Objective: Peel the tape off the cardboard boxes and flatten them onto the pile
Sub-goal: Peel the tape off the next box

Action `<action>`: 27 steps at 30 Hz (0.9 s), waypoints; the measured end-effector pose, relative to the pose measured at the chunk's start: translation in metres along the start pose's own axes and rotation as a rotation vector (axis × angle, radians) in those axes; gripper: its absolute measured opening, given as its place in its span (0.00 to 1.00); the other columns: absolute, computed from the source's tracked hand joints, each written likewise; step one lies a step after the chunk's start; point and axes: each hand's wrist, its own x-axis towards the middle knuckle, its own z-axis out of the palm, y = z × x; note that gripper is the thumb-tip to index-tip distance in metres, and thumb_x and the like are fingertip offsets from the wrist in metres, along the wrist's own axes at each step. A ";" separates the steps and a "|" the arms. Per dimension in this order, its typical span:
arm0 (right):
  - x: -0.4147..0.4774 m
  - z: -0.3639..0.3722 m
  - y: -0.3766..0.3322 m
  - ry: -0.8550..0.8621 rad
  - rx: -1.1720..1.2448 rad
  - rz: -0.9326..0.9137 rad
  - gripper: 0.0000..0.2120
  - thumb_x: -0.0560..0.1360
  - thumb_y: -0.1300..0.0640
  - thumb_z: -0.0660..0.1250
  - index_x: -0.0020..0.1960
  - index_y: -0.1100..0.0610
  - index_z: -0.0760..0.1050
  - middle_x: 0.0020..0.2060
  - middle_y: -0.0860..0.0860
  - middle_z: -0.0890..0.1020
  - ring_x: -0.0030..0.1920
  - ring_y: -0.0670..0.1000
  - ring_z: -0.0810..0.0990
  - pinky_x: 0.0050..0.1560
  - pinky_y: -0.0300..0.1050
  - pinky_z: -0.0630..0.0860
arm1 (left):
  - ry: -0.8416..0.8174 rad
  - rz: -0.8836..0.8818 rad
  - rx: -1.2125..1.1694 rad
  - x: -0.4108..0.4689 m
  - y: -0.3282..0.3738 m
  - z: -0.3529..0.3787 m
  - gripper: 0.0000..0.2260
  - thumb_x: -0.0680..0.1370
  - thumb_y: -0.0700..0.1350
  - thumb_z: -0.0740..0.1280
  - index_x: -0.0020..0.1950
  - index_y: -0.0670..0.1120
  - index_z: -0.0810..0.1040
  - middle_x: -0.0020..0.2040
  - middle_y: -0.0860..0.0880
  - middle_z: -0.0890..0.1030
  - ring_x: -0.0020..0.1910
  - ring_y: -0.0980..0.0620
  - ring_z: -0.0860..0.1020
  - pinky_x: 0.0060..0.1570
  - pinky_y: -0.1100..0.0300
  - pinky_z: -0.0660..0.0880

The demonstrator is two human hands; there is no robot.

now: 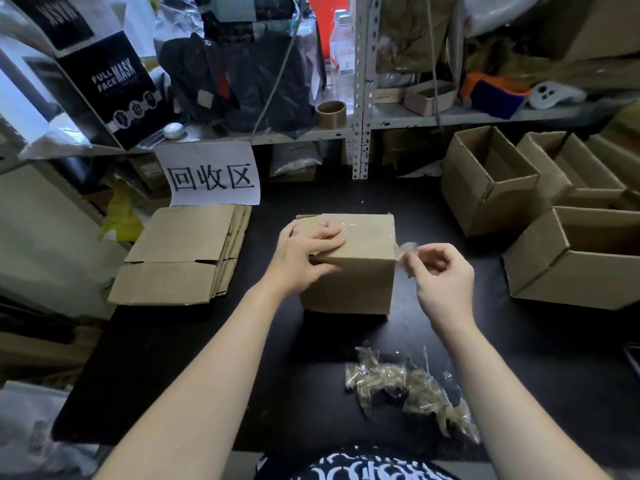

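Head camera shows one closed cardboard box (349, 268) at the middle of the black table (173, 358). On its top the left hand (306, 252) lies flat, fingers spread. The right hand (445, 271) pinches one clear tape strip (404, 248) that lifts off the box's right edge. One pile of flattened boxes (180, 254) lies to the left, and at least four open boxes (488, 178) stand to the right. One heap of crumpled tape (408, 386) lies nearer the person.

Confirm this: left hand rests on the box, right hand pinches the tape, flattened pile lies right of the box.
Wrong on one point: the head view shows the flattened pile left of the box. The left hand does rest on it; the right hand pinches the tape.
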 end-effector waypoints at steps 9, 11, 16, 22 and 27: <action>0.005 0.004 -0.008 0.086 0.188 0.128 0.09 0.79 0.65 0.69 0.58 0.60 0.75 0.48 0.53 0.81 0.43 0.45 0.85 0.44 0.39 0.83 | -0.014 0.067 0.019 -0.019 -0.002 -0.002 0.27 0.72 0.44 0.79 0.70 0.55 0.79 0.73 0.61 0.72 0.76 0.65 0.63 0.77 0.52 0.50; 0.000 0.009 -0.010 -0.001 0.205 0.138 0.13 0.78 0.66 0.70 0.60 0.55 0.74 0.50 0.52 0.82 0.45 0.45 0.86 0.47 0.43 0.84 | -0.021 0.063 0.047 -0.021 0.000 -0.007 0.27 0.73 0.44 0.78 0.70 0.56 0.78 0.73 0.62 0.71 0.77 0.65 0.62 0.78 0.50 0.49; -0.010 0.015 -0.010 -0.029 0.273 0.163 0.22 0.76 0.66 0.72 0.65 0.49 0.71 0.49 0.55 0.84 0.48 0.51 0.87 0.54 0.54 0.84 | 0.068 -0.051 0.059 -0.019 0.030 -0.010 0.21 0.71 0.63 0.74 0.61 0.55 0.85 0.68 0.60 0.78 0.77 0.62 0.63 0.74 0.57 0.47; -0.017 0.016 -0.012 -0.005 0.351 0.250 0.25 0.74 0.68 0.74 0.67 0.55 0.70 0.42 0.56 0.85 0.42 0.52 0.86 0.47 0.46 0.84 | 0.213 -0.192 0.072 -0.029 0.076 0.030 0.35 0.67 0.70 0.75 0.67 0.50 0.81 0.75 0.52 0.73 0.78 0.56 0.63 0.75 0.57 0.47; -0.019 0.012 0.000 0.168 0.226 0.234 0.08 0.71 0.64 0.79 0.42 0.62 0.80 0.37 0.60 0.85 0.41 0.56 0.86 0.49 0.54 0.85 | 0.162 -0.199 0.065 -0.026 0.074 0.033 0.31 0.68 0.64 0.76 0.67 0.51 0.80 0.77 0.51 0.71 0.79 0.58 0.61 0.80 0.50 0.44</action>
